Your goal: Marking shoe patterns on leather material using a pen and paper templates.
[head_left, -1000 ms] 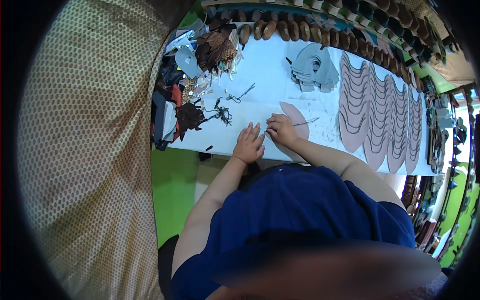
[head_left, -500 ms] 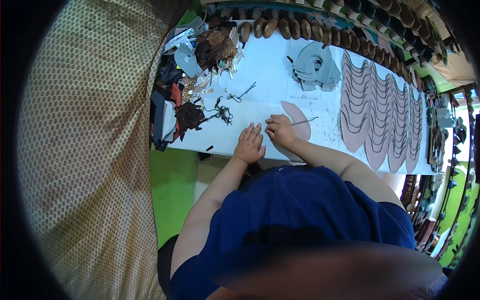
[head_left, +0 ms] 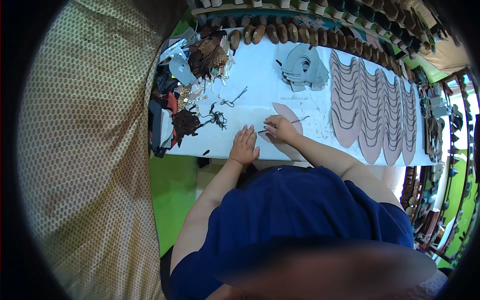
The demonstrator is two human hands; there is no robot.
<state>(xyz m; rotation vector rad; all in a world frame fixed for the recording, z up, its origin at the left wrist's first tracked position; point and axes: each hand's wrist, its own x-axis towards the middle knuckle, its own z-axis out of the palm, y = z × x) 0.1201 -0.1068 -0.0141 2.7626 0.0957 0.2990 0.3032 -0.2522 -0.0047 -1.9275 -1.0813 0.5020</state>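
A pale pink, curved flat piece (head_left: 286,111) lies at the table's near edge, partly covered by my right hand (head_left: 281,129). A thin dark cord (head_left: 301,119) crosses the piece and shows on both sides of that hand. My right fingers are bent and pressed together over the cord, though the fingertips are too small to make out fully. Just left of the piece, my left hand (head_left: 244,145) rests with its fingers stretched out, palm down, holding nothing.
Rows of overlapping pink pieces with dark edging (head_left: 345,117) cover the table's right side. Grey cut pieces (head_left: 304,70) are stacked farther back. Tangled dark cord (head_left: 215,119) and material scraps (head_left: 186,122) lie at left. Brown shoe forms (head_left: 282,33) line the back edge.
The view has shifted a little, so the tabletop sits further left. More of the pink piece and the cord now shows left of my right hand. My left hand stays stretched out.
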